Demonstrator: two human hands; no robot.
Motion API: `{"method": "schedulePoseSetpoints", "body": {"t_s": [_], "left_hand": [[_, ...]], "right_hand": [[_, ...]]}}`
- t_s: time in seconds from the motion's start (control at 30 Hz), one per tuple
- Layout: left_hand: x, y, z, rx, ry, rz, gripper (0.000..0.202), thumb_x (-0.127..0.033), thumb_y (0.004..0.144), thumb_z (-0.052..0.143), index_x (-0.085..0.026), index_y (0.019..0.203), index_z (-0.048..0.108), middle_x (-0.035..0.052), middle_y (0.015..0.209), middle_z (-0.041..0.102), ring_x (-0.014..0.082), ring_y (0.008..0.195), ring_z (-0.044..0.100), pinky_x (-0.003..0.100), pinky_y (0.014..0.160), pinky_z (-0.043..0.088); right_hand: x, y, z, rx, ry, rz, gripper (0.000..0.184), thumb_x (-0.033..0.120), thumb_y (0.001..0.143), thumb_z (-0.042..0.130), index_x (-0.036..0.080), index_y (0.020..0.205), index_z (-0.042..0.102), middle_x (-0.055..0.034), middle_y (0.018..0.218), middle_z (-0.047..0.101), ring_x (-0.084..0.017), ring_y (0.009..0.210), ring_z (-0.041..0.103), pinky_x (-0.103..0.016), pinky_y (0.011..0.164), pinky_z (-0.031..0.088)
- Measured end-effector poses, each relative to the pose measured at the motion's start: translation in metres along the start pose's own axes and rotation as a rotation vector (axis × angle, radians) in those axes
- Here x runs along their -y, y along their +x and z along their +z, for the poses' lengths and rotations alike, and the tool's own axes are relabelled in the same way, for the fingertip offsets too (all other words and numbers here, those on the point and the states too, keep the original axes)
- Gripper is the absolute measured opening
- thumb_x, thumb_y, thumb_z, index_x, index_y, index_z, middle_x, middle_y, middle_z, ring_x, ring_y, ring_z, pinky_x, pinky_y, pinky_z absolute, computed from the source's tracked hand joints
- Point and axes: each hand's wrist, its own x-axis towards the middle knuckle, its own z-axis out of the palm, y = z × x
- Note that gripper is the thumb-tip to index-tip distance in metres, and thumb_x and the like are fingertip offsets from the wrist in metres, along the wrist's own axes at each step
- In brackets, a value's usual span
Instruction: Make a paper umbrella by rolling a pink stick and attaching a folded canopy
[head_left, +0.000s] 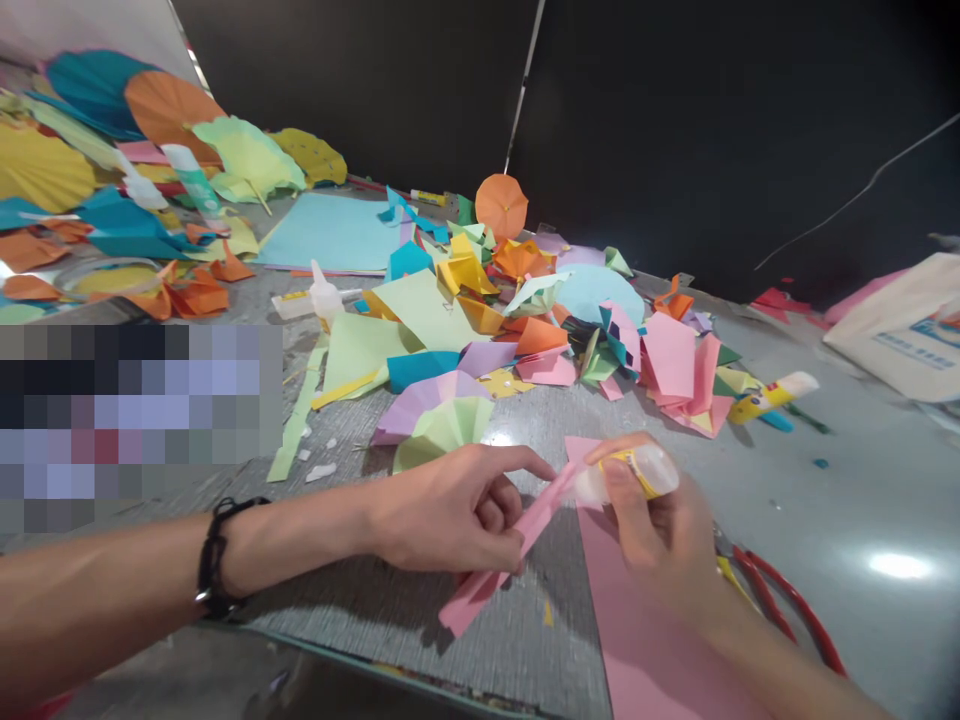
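My left hand (pixel 457 510) is closed on a narrow folded strip of pink paper (pixel 469 603), holding it at a slant above the table. Its index finger stretches along the strip toward the upper end. In my right hand (pixel 667 530) is a small clear glue bottle (pixel 656 468) with a yellow label, tipped sideways. The bottle's nozzle end meets or nearly meets the strip's upper end; a slight blur hides the exact contact. Under my right hand and forearm lies a larger pink paper sheet (pixel 611 610). Red-handled scissors (pixel 776 595) lie partly hidden beside my right wrist.
Coloured paper scraps (pixel 427 310) pile across the middle of the table (pixel 390 625). A white glue bottle (pixel 325 300) stands among them. A yellow glue stick (pixel 772 397) lies at right, near a white bag (pixel 900 330). Folded paper fans (pixel 169 110) fill the back left.
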Motion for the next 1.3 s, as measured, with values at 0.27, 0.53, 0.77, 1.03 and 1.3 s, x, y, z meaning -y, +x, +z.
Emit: {"method": "schedulePoseSetpoints", "body": {"t_s": [0.27, 0.53, 0.77, 1.03, 1.3], "left_hand": [[0.002, 0.001, 0.002, 0.001, -0.078, 0.007, 0.066, -0.011, 0.076, 0.065, -0.018, 0.14, 0.052, -0.004, 0.075, 0.065, 0.0109, 0.058, 0.064, 0.016, 0.049, 0.045], [0.001, 0.0, 0.002, -0.006, -0.097, -0.009, 0.064, -0.011, 0.076, 0.067, -0.018, 0.138, 0.052, -0.001, 0.079, 0.071, 0.0145, 0.065, 0.072, 0.016, 0.052, 0.048], [0.002, 0.0, 0.003, -0.006, -0.13, -0.005, 0.064, -0.012, 0.078, 0.067, -0.018, 0.141, 0.052, -0.0012, 0.081, 0.07, 0.0123, 0.063, 0.07, 0.015, 0.05, 0.045], [0.002, 0.0, 0.002, 0.004, -0.121, -0.009, 0.063, -0.011, 0.079, 0.067, -0.02, 0.14, 0.052, -0.0007, 0.081, 0.071, 0.0144, 0.066, 0.072, 0.016, 0.053, 0.048], [0.001, 0.0, 0.004, -0.004, -0.122, -0.002, 0.063, -0.009, 0.078, 0.064, -0.017, 0.139, 0.05, -0.0032, 0.076, 0.068, 0.0112, 0.056, 0.065, 0.016, 0.047, 0.048]], "right_hand": [[0.006, -0.007, 0.002, 0.081, 0.041, 0.003, 0.015, 0.039, 0.101, 0.059, 0.028, 0.095, 0.068, -0.0003, 0.068, 0.057, -0.018, 0.051, 0.048, -0.029, 0.04, 0.036], [-0.008, 0.002, -0.004, -0.079, -0.017, -0.027, 0.017, 0.038, 0.103, 0.058, 0.027, 0.093, 0.065, 0.001, 0.067, 0.053, -0.017, 0.052, 0.045, -0.03, 0.044, 0.035], [-0.013, 0.007, -0.007, -0.141, -0.051, -0.022, 0.021, 0.04, 0.103, 0.058, 0.022, 0.094, 0.064, 0.0046, 0.06, 0.049, -0.013, 0.047, 0.042, -0.027, 0.043, 0.032], [-0.015, 0.008, -0.008, -0.141, -0.03, 0.002, 0.022, 0.042, 0.104, 0.058, 0.023, 0.095, 0.063, 0.0054, 0.058, 0.047, -0.012, 0.045, 0.039, -0.025, 0.041, 0.029], [0.0, 0.0, -0.003, -0.059, -0.052, -0.094, 0.015, 0.035, 0.103, 0.058, 0.025, 0.094, 0.065, 0.0006, 0.069, 0.058, -0.016, 0.053, 0.049, -0.028, 0.045, 0.04]]}}
